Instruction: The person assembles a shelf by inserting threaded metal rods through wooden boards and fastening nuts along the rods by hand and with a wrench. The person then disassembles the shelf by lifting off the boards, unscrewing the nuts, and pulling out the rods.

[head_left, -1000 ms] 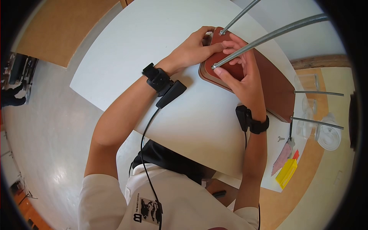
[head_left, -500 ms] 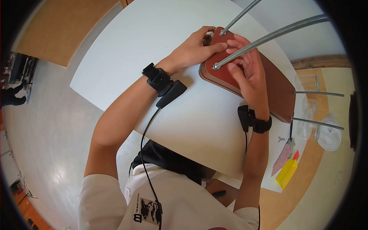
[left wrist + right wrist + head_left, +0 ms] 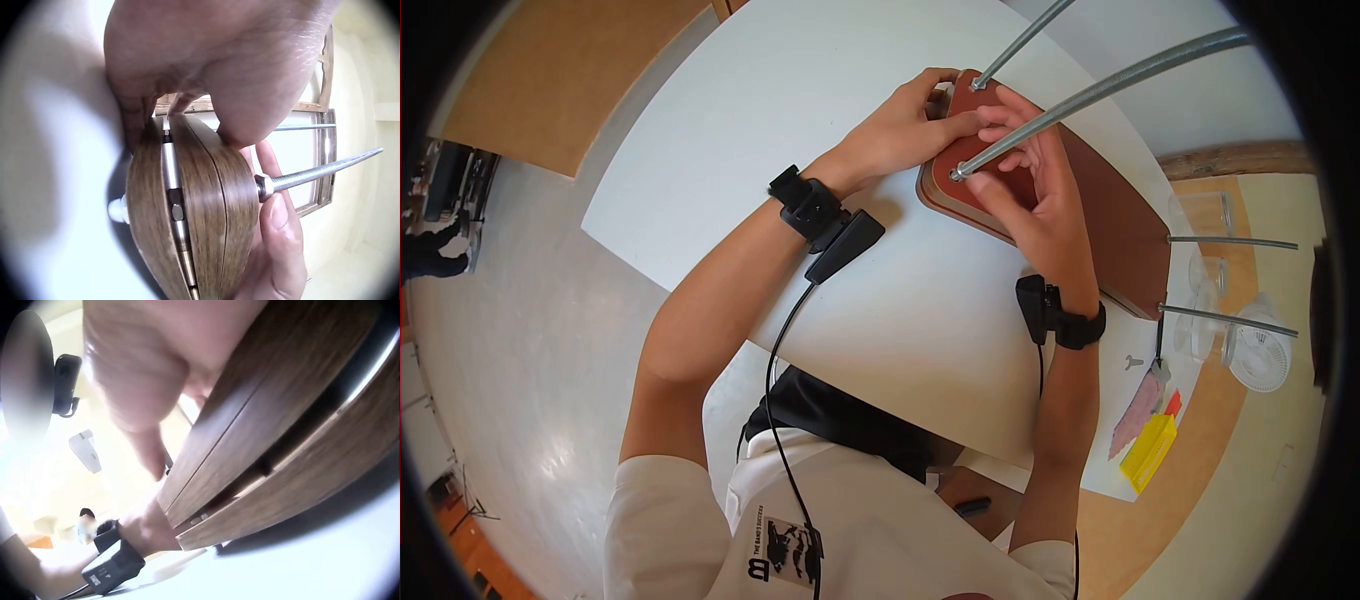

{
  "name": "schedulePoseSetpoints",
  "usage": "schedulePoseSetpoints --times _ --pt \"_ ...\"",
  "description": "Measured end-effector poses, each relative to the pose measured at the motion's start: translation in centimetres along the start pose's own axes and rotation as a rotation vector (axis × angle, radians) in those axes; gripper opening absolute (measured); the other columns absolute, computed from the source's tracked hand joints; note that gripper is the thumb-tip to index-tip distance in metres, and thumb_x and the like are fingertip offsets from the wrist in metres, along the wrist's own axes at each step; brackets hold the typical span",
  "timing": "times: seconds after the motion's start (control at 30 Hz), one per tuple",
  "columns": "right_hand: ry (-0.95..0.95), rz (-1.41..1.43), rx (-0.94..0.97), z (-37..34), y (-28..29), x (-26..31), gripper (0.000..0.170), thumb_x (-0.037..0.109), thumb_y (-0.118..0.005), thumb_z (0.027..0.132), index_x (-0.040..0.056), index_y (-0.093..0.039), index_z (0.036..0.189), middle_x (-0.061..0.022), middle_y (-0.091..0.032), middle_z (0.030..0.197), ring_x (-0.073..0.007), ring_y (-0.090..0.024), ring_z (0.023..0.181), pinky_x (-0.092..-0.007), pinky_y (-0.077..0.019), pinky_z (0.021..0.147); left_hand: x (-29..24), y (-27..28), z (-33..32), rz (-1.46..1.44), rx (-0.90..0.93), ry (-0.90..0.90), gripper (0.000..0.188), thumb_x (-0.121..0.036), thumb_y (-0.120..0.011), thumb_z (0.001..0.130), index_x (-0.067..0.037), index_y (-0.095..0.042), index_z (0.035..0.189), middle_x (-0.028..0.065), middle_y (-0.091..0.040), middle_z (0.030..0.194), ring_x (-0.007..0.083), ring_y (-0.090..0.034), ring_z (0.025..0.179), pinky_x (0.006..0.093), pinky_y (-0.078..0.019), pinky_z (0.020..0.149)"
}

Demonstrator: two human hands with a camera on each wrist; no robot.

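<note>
A long reddish-brown board (image 3: 1115, 225) with layered wood-grain edges lies on the white table, metal parts showing in its edge gap. Metal rods rise from both its ends. My left hand (image 3: 905, 130) grips the end of the board, thumb on top and fingers over the far edge. My right hand (image 3: 1050, 215) is at the nearer rod (image 3: 1090, 97), which passes between thumb and fingers. Its thumb tip is right at the hex nut (image 3: 265, 187) at the rod's base; the other fingers are loosely bent and spread beyond. The right wrist view hides the nut behind the board and hand.
Beyond the board lie a small grey wrench-like piece (image 3: 1134, 362), a pink cloth (image 3: 1138, 412) and a yellow packet (image 3: 1148, 452). A white fan-like object (image 3: 1258, 355) and clear containers (image 3: 1203, 270) are at the right. Another rod (image 3: 1025, 45) rises beside the left hand.
My right thumb drew back from the nut half a second ago and is now against it again, the fingers shifting with it. The left hand has kept its hold on the board.
</note>
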State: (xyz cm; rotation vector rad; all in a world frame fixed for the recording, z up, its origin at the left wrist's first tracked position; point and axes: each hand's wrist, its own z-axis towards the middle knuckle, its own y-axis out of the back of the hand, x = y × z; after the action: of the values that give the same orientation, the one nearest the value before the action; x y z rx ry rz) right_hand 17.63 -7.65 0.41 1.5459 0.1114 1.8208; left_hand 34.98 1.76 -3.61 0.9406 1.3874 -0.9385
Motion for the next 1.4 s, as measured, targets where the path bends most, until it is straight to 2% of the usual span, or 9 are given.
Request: schedulePoseSetpoints --times 0.13,0.3,0.43,0.6,0.83,0.93,1.1,1.23,1.4 --pt "-0.048 0.255 -0.034 0.2 0.5 -1.2 0.076 0.007 -0.077 0.084 0.0099 -0.044 0.152 -0.0092 -0.060 0.142 -0.0186 -0.060 0.123 -0.0337 -0.0456 0.093 0.2 0.1 0.1 0.020 0.001 0.003 0.070 -0.035 -0.068 0.099 -0.005 -0.039 0.155 0.0271 -0.063 0.134 0.0327 -0.063 0.125 0.0389 -0.0494 0.106" --pt "0.013 -0.040 -0.026 0.1 -0.3 -0.1 0.073 0.005 -0.075 0.086 0.0075 -0.043 0.152 -0.0110 -0.060 0.141 -0.0185 -0.061 0.122 -0.0328 -0.0463 0.093 0.3 0.1 0.1 0.011 0.004 -0.013 0.070 -0.035 -0.068 0.099 -0.004 -0.039 0.155 0.0274 -0.062 0.135 0.0331 -0.062 0.126 0.0391 -0.0494 0.106" --pt "-0.018 0.177 -0.041 0.1 0.3 -1.4 0.074 0.007 -0.077 0.085 0.0073 -0.044 0.151 -0.0107 -0.061 0.141 -0.0180 -0.061 0.122 -0.0324 -0.0464 0.092 0.4 0.2 0.1 0.022 0.003 -0.010 0.070 -0.036 -0.068 0.098 -0.004 -0.039 0.155 0.0274 -0.062 0.135 0.0330 -0.062 0.126 0.0393 -0.0491 0.107" --pt "0.055 -0.038 -0.037 0.0 -0.2 -0.2 0.068 0.001 -0.069 0.087 0.0056 -0.045 0.150 -0.0122 -0.061 0.140 -0.0186 -0.062 0.120 -0.0319 -0.0472 0.093 0.1 0.0 0.0 -0.005 0.000 -0.016 0.071 -0.036 -0.068 0.098 -0.005 -0.039 0.155 0.0271 -0.063 0.134 0.0327 -0.063 0.125 0.0392 -0.0492 0.107" --pt "0.015 0.125 -0.026 0.0 0.0 -0.6 0.066 -0.003 -0.065 0.087 0.0062 -0.045 0.149 -0.0109 -0.060 0.141 -0.0191 -0.062 0.121 -0.0316 -0.0474 0.092 0.2 0.1 0.1 0.019 -0.003 -0.009 0.070 -0.034 -0.068 0.099 -0.005 -0.039 0.155 0.0273 -0.062 0.135 0.0329 -0.062 0.126 0.0391 -0.0493 0.107" --pt "0.055 -0.096 -0.013 0.1 -0.2 -0.1 0.065 -0.007 -0.060 0.087 0.0055 -0.045 0.149 -0.0114 -0.060 0.141 -0.0197 -0.062 0.121 -0.0311 -0.0481 0.091 0.3 0.0 0.1 0.005 0.001 -0.018 0.070 -0.034 -0.068 0.099 -0.005 -0.038 0.155 0.0274 -0.062 0.135 0.0330 -0.062 0.126 0.0394 -0.0491 0.107" --pt "0.007 0.119 -0.019 0.1 0.2 -0.9 0.066 -0.003 -0.066 0.087 0.0066 -0.045 0.149 -0.0093 -0.061 0.140 -0.0183 -0.061 0.122 -0.0320 -0.0470 0.091 -0.1 0.2 0.0 0.037 0.006 -0.005 0.071 -0.035 -0.068 0.098 -0.004 -0.038 0.155 0.0276 -0.062 0.135 0.0333 -0.062 0.126 0.0398 -0.0492 0.107" --pt "0.058 -0.075 -0.019 0.0 -0.2 0.2 0.066 -0.002 -0.065 0.087 0.0067 -0.045 0.150 -0.0092 -0.061 0.141 -0.0184 -0.062 0.122 -0.0324 -0.0467 0.091 0.2 0.1 0.0 0.017 0.010 -0.019 0.071 -0.035 -0.068 0.099 -0.005 -0.038 0.155 0.0277 -0.062 0.134 0.0332 -0.063 0.125 0.0396 -0.0494 0.107" --pt "-0.008 0.184 -0.030 0.3 0.3 -1.1 0.072 0.004 -0.075 0.085 0.0084 -0.045 0.150 -0.0079 -0.062 0.139 -0.0189 -0.062 0.121 -0.0333 -0.0464 0.092 0.2 0.0 0.0 0.020 0.001 -0.005 0.070 -0.034 -0.068 0.098 -0.006 -0.039 0.155 0.0275 -0.062 0.134 0.0336 -0.062 0.127 0.0397 -0.0493 0.107"
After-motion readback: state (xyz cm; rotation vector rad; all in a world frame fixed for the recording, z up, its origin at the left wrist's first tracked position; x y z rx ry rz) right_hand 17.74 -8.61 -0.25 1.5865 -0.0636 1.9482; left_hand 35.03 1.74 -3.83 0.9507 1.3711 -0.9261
